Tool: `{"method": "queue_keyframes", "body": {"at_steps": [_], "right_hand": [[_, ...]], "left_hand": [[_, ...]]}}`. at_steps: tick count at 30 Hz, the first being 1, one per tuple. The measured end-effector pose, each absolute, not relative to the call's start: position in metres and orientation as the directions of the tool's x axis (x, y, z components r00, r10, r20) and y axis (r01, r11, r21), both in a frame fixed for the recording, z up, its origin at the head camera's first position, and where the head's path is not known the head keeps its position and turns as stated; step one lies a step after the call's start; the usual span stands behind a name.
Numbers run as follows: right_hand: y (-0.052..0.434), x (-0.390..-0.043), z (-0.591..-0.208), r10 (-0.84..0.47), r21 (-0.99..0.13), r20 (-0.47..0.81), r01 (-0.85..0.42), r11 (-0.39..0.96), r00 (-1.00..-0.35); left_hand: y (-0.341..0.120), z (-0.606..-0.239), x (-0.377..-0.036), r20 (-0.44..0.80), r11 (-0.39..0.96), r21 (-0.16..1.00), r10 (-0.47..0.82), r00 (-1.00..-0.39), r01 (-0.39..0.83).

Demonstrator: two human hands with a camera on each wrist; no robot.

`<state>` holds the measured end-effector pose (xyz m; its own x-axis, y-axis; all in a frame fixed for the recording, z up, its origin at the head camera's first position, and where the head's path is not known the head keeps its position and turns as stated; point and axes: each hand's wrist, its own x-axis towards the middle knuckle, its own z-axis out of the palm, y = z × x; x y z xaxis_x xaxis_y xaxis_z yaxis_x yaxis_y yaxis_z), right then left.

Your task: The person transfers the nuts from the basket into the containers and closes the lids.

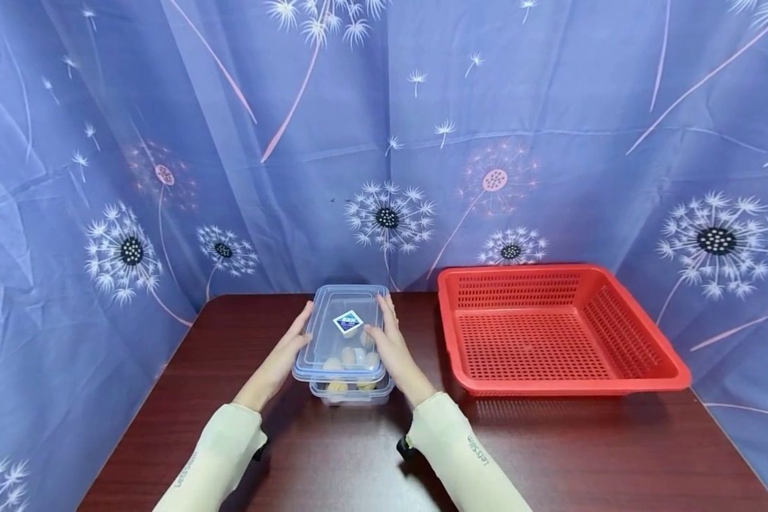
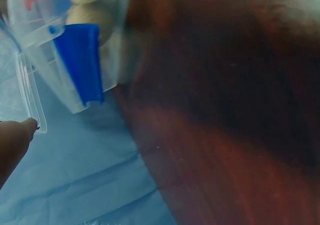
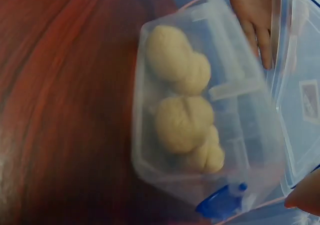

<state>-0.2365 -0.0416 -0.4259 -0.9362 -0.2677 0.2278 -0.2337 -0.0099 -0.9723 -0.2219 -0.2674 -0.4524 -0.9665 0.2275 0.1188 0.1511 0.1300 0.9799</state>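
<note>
A clear plastic lid point(image 1: 333, 345) with a bluish rim and a diamond-shaped label lies tilted over a clear plastic box point(image 1: 352, 397) in the head view. At the lid's left edge, my left hand point(image 1: 281, 355) holds it with the thumb on the rim. My right hand point(image 1: 393, 352) holds the opposite edge. Several round beige walnuts point(image 3: 182, 122) with seams show through the box wall in the right wrist view. A blue clip point(image 2: 82, 62) hangs on the box's side in the left wrist view. The lid partly covers the box from above.
A large red plastic basket point(image 1: 525, 384) with a perforated floor stands to the right on the dark brown table point(image 1: 358, 462). Behind and beside the table hangs a blue curtain point(image 1: 281, 235) with dandelion prints.
</note>
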Motion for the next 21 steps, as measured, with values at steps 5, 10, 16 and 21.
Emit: {"method": "queue_keyframes", "body": {"at_steps": [5,10,16,21], "right_hand": [[-0.038,-0.243,-0.432,-0.267,-0.962,0.255,-0.271,0.024,-0.929],[-0.037,-0.265,-0.46,-0.269,-0.963,0.239,-0.264,0.06,-0.933],[-0.035,-0.271,-0.479,-0.29,-0.941,0.259,-0.309,0.14,-0.921],[-0.034,-0.267,-0.487,-0.313,-0.932,0.26,-0.323,0.167,-0.913]], "left_hand": [[-0.265,-0.464,-0.223,0.074,0.159,0.981,0.239,-0.968,0.114],[-0.264,-0.471,-0.227,0.064,0.189,0.976,0.243,-0.968,0.112],[-0.264,-0.476,-0.23,0.051,0.234,0.966,0.239,-0.97,0.109],[-0.267,-0.482,-0.23,0.047,0.243,0.964,0.258,-0.965,0.112]]}}
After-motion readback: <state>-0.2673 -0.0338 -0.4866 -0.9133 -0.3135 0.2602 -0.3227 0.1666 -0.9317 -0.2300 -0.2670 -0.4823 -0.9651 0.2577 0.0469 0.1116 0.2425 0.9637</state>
